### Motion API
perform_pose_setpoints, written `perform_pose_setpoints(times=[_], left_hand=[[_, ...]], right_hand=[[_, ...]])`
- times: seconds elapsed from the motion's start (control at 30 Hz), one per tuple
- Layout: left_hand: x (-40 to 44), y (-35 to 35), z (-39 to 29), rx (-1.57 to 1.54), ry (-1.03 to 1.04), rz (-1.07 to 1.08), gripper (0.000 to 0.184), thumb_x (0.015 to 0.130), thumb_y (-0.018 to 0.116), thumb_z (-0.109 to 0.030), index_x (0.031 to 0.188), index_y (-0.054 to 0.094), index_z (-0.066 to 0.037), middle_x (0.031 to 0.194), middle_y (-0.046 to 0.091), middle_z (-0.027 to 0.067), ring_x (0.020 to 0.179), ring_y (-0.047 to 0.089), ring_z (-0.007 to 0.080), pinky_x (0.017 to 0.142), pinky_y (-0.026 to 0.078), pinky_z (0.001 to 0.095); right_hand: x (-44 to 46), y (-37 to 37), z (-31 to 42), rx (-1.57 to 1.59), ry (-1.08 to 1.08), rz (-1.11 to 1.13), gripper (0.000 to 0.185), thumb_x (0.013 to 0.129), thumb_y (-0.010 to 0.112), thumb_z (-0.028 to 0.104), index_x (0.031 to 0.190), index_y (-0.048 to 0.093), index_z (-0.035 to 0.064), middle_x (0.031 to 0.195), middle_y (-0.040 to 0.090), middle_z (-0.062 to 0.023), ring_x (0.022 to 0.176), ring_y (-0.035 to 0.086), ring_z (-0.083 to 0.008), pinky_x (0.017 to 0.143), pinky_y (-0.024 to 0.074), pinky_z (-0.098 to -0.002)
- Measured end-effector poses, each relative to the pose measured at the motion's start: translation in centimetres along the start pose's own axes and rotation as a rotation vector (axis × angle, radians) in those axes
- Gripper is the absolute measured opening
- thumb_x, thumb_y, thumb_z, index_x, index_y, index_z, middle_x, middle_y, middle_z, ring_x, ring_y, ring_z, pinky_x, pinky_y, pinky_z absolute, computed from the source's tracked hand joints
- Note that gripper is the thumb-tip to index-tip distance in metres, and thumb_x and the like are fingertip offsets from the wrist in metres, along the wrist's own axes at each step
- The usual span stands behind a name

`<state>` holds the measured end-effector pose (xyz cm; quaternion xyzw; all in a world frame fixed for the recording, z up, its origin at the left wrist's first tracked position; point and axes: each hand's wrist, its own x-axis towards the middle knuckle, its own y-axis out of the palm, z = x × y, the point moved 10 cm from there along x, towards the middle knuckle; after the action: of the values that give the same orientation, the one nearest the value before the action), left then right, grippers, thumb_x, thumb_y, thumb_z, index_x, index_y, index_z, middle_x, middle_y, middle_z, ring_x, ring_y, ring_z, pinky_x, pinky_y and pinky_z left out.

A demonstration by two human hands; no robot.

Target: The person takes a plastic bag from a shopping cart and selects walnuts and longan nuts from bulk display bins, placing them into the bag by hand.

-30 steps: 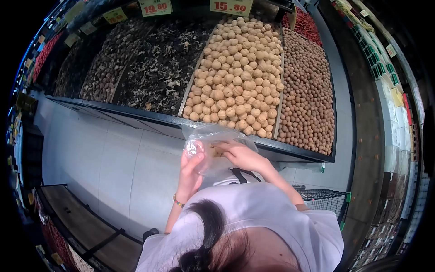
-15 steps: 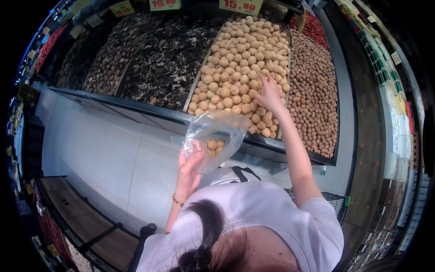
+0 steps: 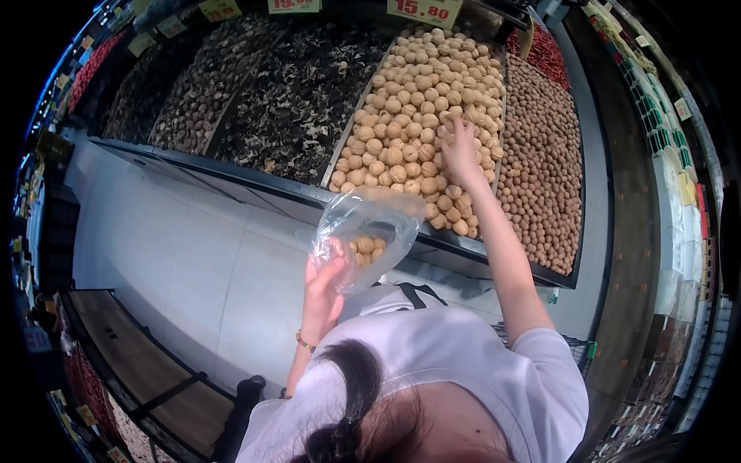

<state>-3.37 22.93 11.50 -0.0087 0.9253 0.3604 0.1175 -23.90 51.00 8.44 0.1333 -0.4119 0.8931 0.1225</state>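
My left hand (image 3: 326,282) grips the side of a clear plastic bag (image 3: 397,224), its fingers and thumb pinched on the film. The bag's mouth gapes toward the bin, and several walnuts (image 3: 367,248) lie inside it. Over the right part of the heaped walnuts (image 3: 409,127), my right hand (image 3: 457,143) has its fingertips bent together around a walnut at the surface of the pile. The fingers partly hide that walnut.
Left of the walnuts is a bin of dark dried fungus (image 3: 305,100); to the right are smaller brown nuts (image 3: 540,170). A black ledge (image 3: 255,181) edges the bins. A wire cart (image 3: 579,347) stands low at right, a wooden shelf (image 3: 147,363) at lower left.
My right hand has gone from the bag to the walnut pile, and its spread fingers have closed on a walnut. My left hand still holds the bag, now opened wider. The view has shifted slightly.
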Motion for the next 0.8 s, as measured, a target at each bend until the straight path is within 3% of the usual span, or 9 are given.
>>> perform_pose_setpoints(times=[0.07,0.2,0.27,0.4,0.47,0.5,0.6,0.63,0.8], left_hand=[[0.1,0.3,0.0,-0.014,-0.010,0.017,0.022,0.076,0.058,-0.009,0.094,0.047,-0.007,0.082,0.044,0.0000,0.075,0.044,0.0091,0.068,0.036,0.0215],[0.1,-0.3,0.6,-0.005,-0.019,-0.059,0.023,0.076,0.058,-0.008,0.096,0.047,-0.006,0.085,0.044,0.0007,0.078,0.045,0.0099,0.071,0.037,0.0221],[0.3,-0.2,0.9,-0.006,-0.017,-0.052,0.024,0.075,0.058,-0.009,0.096,0.047,-0.006,0.085,0.044,0.0010,0.079,0.045,0.0101,0.071,0.037,0.0223],[0.5,0.8,1.1,-0.007,-0.023,-0.020,0.024,0.076,0.059,-0.009,0.096,0.047,-0.006,0.085,0.044,0.0013,0.079,0.045,0.0099,0.070,0.037,0.0223],[0.4,1.3,1.3,0.005,-0.054,0.005,0.025,0.075,0.059,-0.009,0.097,0.047,-0.005,0.085,0.044,0.0014,0.079,0.045,0.0098,0.070,0.037,0.0222],[0.4,1.4,1.5,0.012,-0.069,0.017,0.026,0.075,0.059,-0.009,0.098,0.047,-0.005,0.085,0.045,0.0014,0.079,0.045,0.0098,0.070,0.037,0.0221],[0.4,1.7,2.4,0.054,-0.105,0.106,0.027,0.076,0.059,-0.009,0.100,0.046,-0.005,0.087,0.045,0.0016,0.081,0.045,0.0098,0.071,0.038,0.0220],[0.4,1.7,2.3,0.044,-0.097,0.091,0.027,0.076,0.059,-0.009,0.100,0.047,-0.006,0.088,0.046,0.0013,0.081,0.047,0.0097,0.071,0.039,0.0223],[0.4,1.2,1.6,0.050,-0.035,0.012,0.028,0.076,0.058,-0.008,0.102,0.046,-0.006,0.090,0.046,0.0017,0.085,0.046,0.0102,0.076,0.039,0.0228]], right_hand=[[-0.6,-4.1,3.9,0.109,-0.080,-0.082,0.052,0.074,0.061,0.004,0.122,0.042,0.0089,0.120,0.040,-0.0183,0.112,0.046,-0.0308,0.092,0.0408,-0.0398],[-4.8,-8.2,12.9,1.087,0.020,0.335,0.054,0.076,0.065,0.007,0.124,0.041,0.0083,0.127,0.038,-0.0069,0.115,0.042,-0.0191,0.095,0.0390,-0.0335],[-8.2,-8.3,15.5,1.195,0.001,0.462,0.055,0.076,0.066,0.007,0.124,0.041,0.0087,0.126,0.038,-0.0049,0.114,0.043,-0.0179,0.094,0.0390,-0.0306],[-14.0,-2.7,16.8,1.193,0.054,0.714,0.056,0.077,0.066,0.008,0.125,0.039,0.0069,0.125,0.038,-0.0053,0.112,0.044,-0.0174,0.089,0.0437,-0.0286],[-16.9,1.9,15.2,1.286,0.280,0.880,0.056,0.077,0.066,0.007,0.125,0.039,0.0067,0.126,0.038,-0.0048,0.106,0.049,-0.0175,0.086,0.0458,-0.0307],[-17.9,3.6,14.4,1.233,0.311,0.875,0.050,0.078,0.064,0.012,0.122,0.043,0.0061,0.116,0.047,-0.0066,0.099,0.053,-0.0155,0.082,0.0466,-0.0300],[-19.0,7.4,11.9,0.867,0.192,0.830,0.043,0.082,0.058,0.013,0.122,0.044,0.0049,0.114,0.051,-0.0065,0.098,0.053,-0.0147,0.084,0.0446,-0.0284],[-19.3,7.7,11.1,0.722,0.256,0.823,0.040,0.084,0.055,0.017,0.120,0.046,0.0036,0.110,0.054,-0.0099,0.094,0.055,-0.0147,0.083,0.0442,-0.0274],[-18.4,5.9,12.5,0.618,0.139,0.788,0.042,0.086,0.051,0.021,0.124,0.045,0.0034,0.109,0.059,-0.0163,0.095,0.059,-0.0223,0.083,0.0451,-0.0317]])
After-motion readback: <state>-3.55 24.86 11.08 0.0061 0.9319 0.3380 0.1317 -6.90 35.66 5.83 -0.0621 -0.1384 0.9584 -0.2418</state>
